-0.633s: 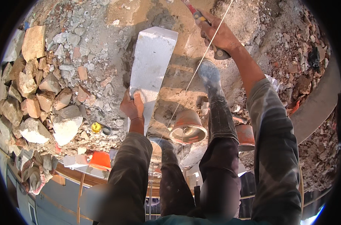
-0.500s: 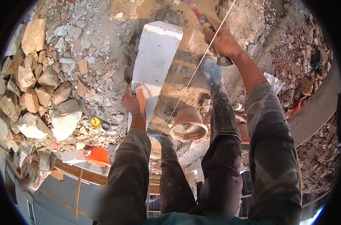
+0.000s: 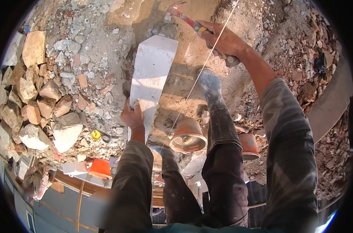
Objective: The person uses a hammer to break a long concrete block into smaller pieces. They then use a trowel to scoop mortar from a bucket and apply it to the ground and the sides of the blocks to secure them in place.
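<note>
My left hand [image 3: 133,117] is closed around the left edge of a long pale grey stone block [image 3: 153,73], its thumb on the upper face. The block lies lengthwise in a shallow trench. In my right hand [image 3: 227,40] is a hammer [image 3: 186,19] with a red shaft and a dark grip with yellow. The hammer's head is beyond the block's far end, near a grey lump [image 3: 164,29] of what looks like mortar; I cannot tell whether they touch. A taut white string [image 3: 192,90] runs slantwise past my right hand and the block's right side.
Rough stones [image 3: 48,105] are piled at the left, with gravel beside them. A dusty bucket [image 3: 188,134] lies tipped between my boots; another bucket [image 3: 249,145] is by my right leg. An orange container [image 3: 100,168] and a yellow round object [image 3: 95,134] are at lower left. Another person [image 3: 36,180] is beyond.
The hammer has come further into view, its head now showing past the block's far end. The block's far end appears lower and further left, and its end face shows less. Both hands keep their hold.
</note>
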The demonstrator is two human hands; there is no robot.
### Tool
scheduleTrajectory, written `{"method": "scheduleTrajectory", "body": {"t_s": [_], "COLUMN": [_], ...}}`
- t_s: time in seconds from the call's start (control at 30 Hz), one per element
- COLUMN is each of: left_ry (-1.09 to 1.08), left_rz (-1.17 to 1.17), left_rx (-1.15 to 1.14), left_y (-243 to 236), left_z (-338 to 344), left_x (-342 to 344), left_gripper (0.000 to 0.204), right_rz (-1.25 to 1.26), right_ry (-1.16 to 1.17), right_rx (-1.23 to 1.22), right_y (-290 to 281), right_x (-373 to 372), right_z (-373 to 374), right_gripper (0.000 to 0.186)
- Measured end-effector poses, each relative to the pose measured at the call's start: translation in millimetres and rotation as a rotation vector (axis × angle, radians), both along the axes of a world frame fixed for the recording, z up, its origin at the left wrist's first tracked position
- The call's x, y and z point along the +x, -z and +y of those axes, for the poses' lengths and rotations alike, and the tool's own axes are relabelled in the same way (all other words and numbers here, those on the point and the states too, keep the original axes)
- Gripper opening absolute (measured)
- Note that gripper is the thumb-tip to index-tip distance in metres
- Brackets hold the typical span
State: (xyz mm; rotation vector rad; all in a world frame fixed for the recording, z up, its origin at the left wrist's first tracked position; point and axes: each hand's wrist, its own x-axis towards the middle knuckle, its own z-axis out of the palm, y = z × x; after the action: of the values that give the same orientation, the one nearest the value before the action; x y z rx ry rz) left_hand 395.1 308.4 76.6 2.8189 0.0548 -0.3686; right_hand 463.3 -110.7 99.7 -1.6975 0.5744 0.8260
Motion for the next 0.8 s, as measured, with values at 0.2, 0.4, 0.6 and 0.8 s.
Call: {"method": "scheduleTrajectory", "body": {"t_s": [0.2,0.4,0.6,0.8], "left_ry": [-0.073,0.051,0.152,0.347], "left_rz": [0.033,0.049,0.337,0.278], "left_rx": [-0.134,-0.13,-0.236,-0.402], "left_y": [-4,10,-29,-89], "left_z": [-7,19,11,156], "left_x": [3,12,20,-7], "left_gripper": [0.043,0.047,0.055,0.054], "right_rz": [0.112,0.121,0.147,0.154], "right_ry": [-0.056,0.884,0.994,0.936], "right_rx": [0.131,0.152,0.073,-0.38], "right_y": [13,-6,-87,-235], "right_x": [-46,-124,-244,-438], "right_z": [14,74,90,155], "right_gripper": [0.064,0.065,0.036,0.025]}}
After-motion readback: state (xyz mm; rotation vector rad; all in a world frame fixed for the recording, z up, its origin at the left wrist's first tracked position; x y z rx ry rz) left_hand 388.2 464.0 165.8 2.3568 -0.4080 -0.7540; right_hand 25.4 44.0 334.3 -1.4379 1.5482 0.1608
